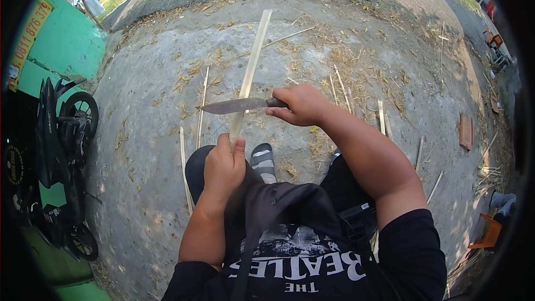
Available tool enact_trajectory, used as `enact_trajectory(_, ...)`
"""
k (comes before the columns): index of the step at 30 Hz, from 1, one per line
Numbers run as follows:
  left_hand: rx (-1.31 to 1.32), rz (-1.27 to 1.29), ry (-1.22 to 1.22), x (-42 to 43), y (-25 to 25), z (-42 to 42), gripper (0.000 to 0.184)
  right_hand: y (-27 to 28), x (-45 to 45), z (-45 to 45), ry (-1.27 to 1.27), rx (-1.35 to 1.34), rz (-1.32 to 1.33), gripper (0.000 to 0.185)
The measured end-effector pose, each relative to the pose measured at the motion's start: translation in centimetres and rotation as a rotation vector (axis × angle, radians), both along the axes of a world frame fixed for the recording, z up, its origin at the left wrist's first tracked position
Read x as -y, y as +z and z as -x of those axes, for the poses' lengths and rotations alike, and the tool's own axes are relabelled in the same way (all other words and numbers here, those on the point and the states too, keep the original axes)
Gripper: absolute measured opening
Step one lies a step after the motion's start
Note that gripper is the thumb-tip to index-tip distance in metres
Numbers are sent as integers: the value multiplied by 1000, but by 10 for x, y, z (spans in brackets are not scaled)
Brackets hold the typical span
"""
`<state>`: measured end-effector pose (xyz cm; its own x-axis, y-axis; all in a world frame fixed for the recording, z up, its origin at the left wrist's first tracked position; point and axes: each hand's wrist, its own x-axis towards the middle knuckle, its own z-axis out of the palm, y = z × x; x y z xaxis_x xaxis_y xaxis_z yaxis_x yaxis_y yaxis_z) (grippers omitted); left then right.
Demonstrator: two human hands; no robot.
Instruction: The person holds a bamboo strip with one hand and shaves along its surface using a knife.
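Note:
My left hand (pixel 224 163) is closed round the near end of a long, pale bamboo strip (pixel 257 50), which points away from me over the ground. In my right hand (pixel 301 105) is the dark handle of a knife (pixel 237 105) with a broad, pointed blade. The blade lies crosswise over the strip, a little beyond my left hand, its tip toward the left. Whether the edge bites into the strip, I cannot tell.
Several thin strips (pixel 203 106) and pale shavings (pixel 340 61) litter the concrete around my sandalled foot (pixel 263 161). A motorcycle (pixel 56 150) stands at the left by a green wall (pixel 72 44). At the right are an orange chair (pixel 486 233) and a brown block (pixel 466 132).

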<state>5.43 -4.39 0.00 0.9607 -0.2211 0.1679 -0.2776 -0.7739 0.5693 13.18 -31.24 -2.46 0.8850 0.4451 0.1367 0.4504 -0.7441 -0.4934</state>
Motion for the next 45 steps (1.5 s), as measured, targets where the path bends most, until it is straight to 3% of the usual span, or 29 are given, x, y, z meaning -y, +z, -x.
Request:
enact_trajectory(8, -13, -69, -17, -4, -6, -1, 39, -4, 3, -6, -106, -46, -55, 49)
enact_trajectory(12, 12, -39, -22, -3, -6, -2, 38, -8, -10, -1, 29, 44, -9, 49)
enact_trajectory(16, -16, -48, -41, -6, -7, -1, 37, -7, 5, -16, -256, -80, -91, 49)
enact_trajectory(23, 10, -26, -55, -4, -8, -1, 37, -8, -11, -1, -25, 0, -102, 48)
enact_trajectory(27, -14, -55, -59, -6, -8, 1, 37, 0, 5, -13, -255, -161, -151, 47)
enact_trajectory(30, 8, -71, -70, -6, -11, 0, 36, -1, 8, -13, -277, -124, -101, 47)
enact_trajectory(34, 2, -80, -73, -3, -10, 0, 36, -8, -7, -5, -82, 14, -44, 48)
enact_trajectory(45, -107, -88, -78, -4, -7, -1, 36, -17, -2, -11, -94, -16, -74, 49)
